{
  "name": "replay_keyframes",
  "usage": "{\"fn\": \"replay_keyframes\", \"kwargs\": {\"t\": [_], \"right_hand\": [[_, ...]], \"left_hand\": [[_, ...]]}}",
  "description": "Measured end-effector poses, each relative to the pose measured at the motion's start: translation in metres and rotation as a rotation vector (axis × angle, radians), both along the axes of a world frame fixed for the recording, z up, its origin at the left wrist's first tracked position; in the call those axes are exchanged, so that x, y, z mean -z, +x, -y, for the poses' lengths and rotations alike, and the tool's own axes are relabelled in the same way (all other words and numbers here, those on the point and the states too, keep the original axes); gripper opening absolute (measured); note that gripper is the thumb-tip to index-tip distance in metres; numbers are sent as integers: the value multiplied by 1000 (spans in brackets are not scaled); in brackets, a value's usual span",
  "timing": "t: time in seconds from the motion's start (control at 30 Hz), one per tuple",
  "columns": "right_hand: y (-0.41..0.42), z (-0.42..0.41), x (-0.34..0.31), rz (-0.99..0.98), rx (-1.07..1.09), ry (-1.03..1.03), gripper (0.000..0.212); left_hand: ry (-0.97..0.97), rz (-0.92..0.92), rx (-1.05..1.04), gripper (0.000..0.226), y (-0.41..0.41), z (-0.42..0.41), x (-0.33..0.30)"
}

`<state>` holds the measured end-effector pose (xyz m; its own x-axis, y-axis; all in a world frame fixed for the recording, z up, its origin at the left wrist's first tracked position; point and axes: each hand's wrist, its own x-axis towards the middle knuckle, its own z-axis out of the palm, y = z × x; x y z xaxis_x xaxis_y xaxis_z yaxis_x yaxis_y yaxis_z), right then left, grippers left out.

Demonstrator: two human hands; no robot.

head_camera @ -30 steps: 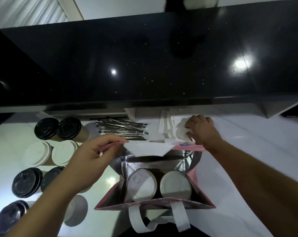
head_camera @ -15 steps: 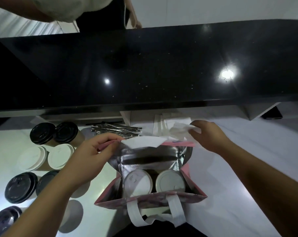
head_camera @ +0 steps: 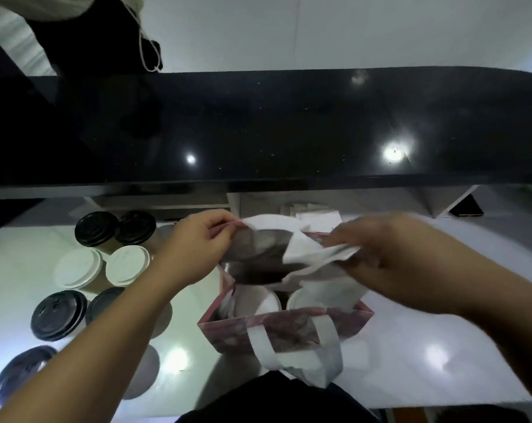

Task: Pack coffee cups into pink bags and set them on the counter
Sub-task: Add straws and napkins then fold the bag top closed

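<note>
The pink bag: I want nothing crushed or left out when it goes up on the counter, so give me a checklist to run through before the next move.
1. Pink bag upright on the white table: ok.
2. Two white-lidded cups seated inside, side by side: ok.
3. Left hand holds the far rim open: ok.
4. Right hand grips the napkins over the opening, not yet dropped in: not ok.
5. Straws packed in the bag: cannot tell.
6. Black counter bare directly behind the bag: ok.
</note>
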<state>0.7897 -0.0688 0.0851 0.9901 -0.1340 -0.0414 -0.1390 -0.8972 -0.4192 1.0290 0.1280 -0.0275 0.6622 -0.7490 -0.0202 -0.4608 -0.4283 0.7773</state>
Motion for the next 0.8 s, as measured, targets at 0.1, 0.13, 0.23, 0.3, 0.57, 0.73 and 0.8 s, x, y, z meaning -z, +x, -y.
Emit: {"fn": "replay_keyframes", "kwargs": {"t": [0.1,0.13,0.23,0.3,0.57,0.73,0.8], "right_hand": [[30,-32,29,-160,-78,-342,22],[40,-39,42,-228,-88,-376,25],[67,-49,74,-383,-62,-216,29],[79,-49,83,-471,12,0,31],[94,-53,112,-701,-11,-75,32],[93,-55,112,-747,-21,-127,39],[90,-57,108,-721,-36,-150,39]], "left_hand": [[-30,-45,-7,19,-2,2,0],[-35,-57,-2,19,-3,2,0],[-48,-68,22,21,-6,4,-3],[-37,-34,27,22,-6,4,-5],[-9,-73,56,18,-9,1,-10],[-14,-35,78,16,-12,-4,-7],[-11,-33,87,16,-13,-6,-6]]}}
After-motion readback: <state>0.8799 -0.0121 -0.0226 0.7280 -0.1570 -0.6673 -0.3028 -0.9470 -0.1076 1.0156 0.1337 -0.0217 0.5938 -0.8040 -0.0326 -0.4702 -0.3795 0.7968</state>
